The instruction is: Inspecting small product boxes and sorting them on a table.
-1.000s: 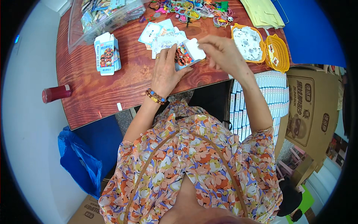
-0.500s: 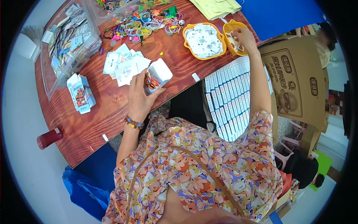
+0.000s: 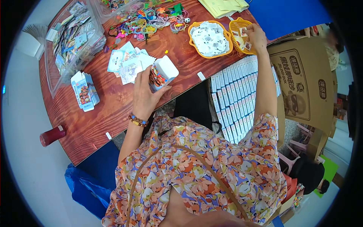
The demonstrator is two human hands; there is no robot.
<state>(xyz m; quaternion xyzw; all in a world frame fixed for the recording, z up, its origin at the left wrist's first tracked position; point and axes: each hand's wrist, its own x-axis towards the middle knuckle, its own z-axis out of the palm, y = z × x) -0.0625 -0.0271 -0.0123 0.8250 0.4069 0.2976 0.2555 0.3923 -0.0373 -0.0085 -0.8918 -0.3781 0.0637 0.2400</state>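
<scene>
My left hand (image 3: 145,90) is wrapped round a small printed cardboard box (image 3: 158,80), tilted, its white flap end open toward the right. Over the small yellow basket (image 3: 233,28) at the far right, my right hand (image 3: 258,37) has its fingertips closed on a small white card (image 3: 243,31). A few more small pale pieces lie in that basket. Beside it stands an orange-yellow basket (image 3: 228,34) heaped with small white packets (image 3: 210,39). Left of my left hand, loose printed cards (image 3: 128,62) lie spread on the table.
Flattened blue-and-white boxes (image 3: 85,90) lie on the red wooden table (image 3: 113,109). At the back are a clear bin of cards (image 3: 73,41) and colourful trinkets (image 3: 151,22). A dark red cup (image 3: 53,136) is far left. Rows of packed boxes (image 3: 234,98) fill a carton (image 3: 306,83) right.
My right hand has risen slightly out of the yellow basket, and a small white card now shows at its fingertips. The left hand still holds the box, turned slightly.
</scene>
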